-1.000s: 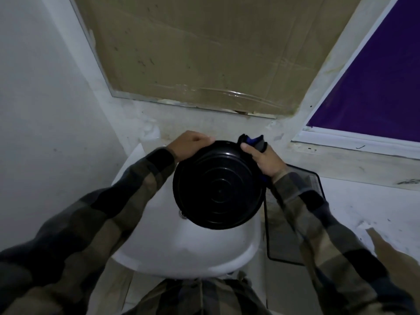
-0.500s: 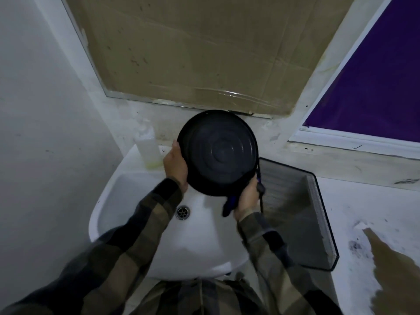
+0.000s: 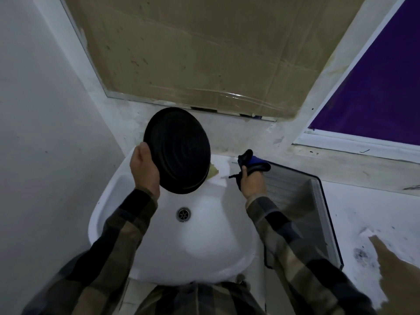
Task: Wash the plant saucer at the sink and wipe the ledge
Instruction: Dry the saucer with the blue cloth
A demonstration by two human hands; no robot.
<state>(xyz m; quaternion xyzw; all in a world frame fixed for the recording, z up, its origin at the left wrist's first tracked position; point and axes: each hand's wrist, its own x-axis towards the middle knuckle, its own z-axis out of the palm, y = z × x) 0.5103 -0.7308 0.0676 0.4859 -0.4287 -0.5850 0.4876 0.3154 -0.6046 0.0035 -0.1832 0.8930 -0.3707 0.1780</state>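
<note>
Saucer (image 3: 179, 151) held tilted over sink (image 3: 204, 246).
Left hand (image 3: 145, 171) grips rim alone; may slip. Right hand (image 3: 252, 181) clutches cloth (image 3: 254, 163).

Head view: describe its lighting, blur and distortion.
Head view: dim, bluish light; the black saucer is nearly featureless, rings barely showing; the white sink glows softly without glare; the cardboard panel leans from wide-angle distortion.
</note>
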